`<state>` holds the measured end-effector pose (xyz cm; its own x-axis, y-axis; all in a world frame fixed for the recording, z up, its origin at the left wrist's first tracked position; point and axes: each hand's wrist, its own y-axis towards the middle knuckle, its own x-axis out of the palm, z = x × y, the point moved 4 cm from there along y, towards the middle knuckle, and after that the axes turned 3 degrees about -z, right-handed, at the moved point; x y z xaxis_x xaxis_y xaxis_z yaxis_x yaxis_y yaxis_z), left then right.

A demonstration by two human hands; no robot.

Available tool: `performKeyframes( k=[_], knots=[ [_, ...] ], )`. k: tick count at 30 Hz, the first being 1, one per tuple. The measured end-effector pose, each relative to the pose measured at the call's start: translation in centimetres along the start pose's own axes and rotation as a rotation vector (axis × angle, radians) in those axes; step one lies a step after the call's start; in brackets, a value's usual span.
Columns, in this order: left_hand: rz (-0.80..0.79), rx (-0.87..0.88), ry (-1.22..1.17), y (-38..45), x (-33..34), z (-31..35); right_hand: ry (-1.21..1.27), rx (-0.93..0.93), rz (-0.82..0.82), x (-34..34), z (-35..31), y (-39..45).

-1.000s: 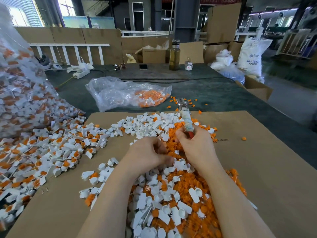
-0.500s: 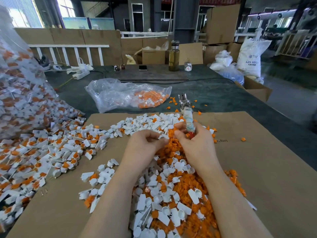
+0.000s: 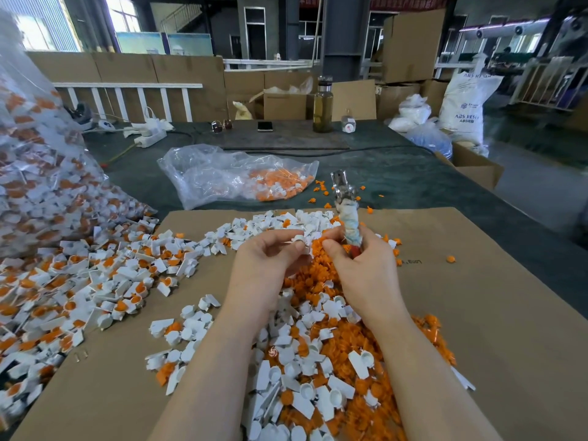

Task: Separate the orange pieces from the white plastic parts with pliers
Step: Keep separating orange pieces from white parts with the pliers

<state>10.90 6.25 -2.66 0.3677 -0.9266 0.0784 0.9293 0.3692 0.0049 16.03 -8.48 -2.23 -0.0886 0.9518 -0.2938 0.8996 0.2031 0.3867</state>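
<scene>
A warehouse floor of stacked cartons lies behind a dark green table (image 3: 397, 173), and a cardboard sheet (image 3: 477, 313) covers the table's near edge as a sorting mat. Near the sheet's far edge, the left hand (image 3: 264, 268) pinches one small white plastic part (image 3: 299, 239) between thumb and fingertips, held up, probably to meet the tool. The right hand (image 3: 366, 272) grips the pliers (image 3: 345, 205) by cloth-wrapped, red-tipped handles, the metal nose pointing away; whether the nose is closed is hard to tell. Beneath the wrists, hard, glossy white caps and small, knobbly orange pieces (image 3: 321, 281) lie mixed. Unsorted parts (image 3: 95, 281) spill over the sheet's left edge from a clear bag (image 3: 35, 173); a crinkled bag (image 3: 235, 176) past the far edge holds mostly orange.
</scene>
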Motion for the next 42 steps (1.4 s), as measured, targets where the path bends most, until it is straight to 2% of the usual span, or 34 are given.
performKeyframes(
  k=[9,21,37,42],
  knots=[
    [0.081,-0.027,-0.131,0.07,0.04,-0.05,0.012,-0.022,0.011,0.16,-0.29,-0.09],
    [0.014,-0.083,-0.209,-0.17,0.1,0.06,-0.11,-0.035,0.088,0.73,-0.16,-0.56],
    [-0.009,-0.017,-0.187,-0.46,0.41,0.52,-0.099,-0.048,0.132,0.46,-0.16,-0.56],
    [0.02,0.033,-0.102,-0.57,0.48,0.71,-0.146,-0.062,0.134,0.49,-0.38,-0.65]
  ],
)
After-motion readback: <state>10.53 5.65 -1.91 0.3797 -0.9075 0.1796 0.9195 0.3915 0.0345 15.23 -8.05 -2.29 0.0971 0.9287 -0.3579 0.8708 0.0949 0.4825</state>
